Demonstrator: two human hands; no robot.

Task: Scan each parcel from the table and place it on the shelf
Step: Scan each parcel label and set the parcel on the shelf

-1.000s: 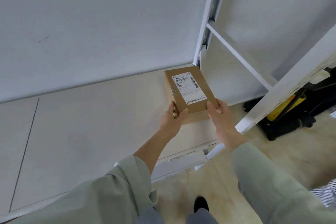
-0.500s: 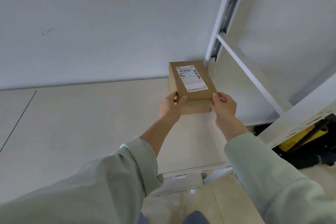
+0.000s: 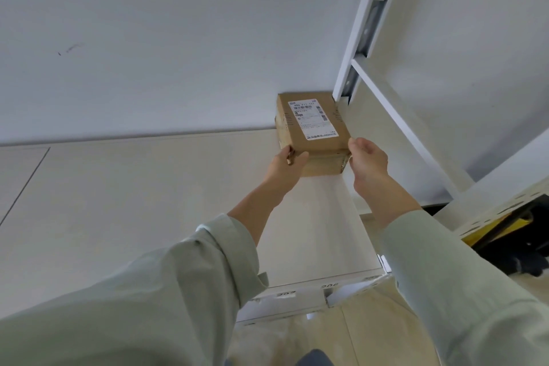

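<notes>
A small brown cardboard parcel (image 3: pixel 312 131) with a white shipping label on top lies on the pale shelf board (image 3: pixel 148 202), at its back right corner against the wall and the white upright post. My left hand (image 3: pixel 286 166) grips the parcel's near left corner, thumb on top. My right hand (image 3: pixel 367 159) holds the near right corner, fingers curled against its side. Both arms stretch forward in light green sleeves.
The white metal shelf frame (image 3: pixel 362 24) rises at the right, with a diagonal brace (image 3: pixel 401 125). A grey wall (image 3: pixel 148 38) stands behind the shelf. A yellow and black object (image 3: pixel 511 235) sits low at the right. Small tags (image 3: pixel 329 285) mark the shelf's front edge.
Both hands have pushed the parcel farther back along the shelf, into the corner by the wall and post. My view has tilted up and closer.
</notes>
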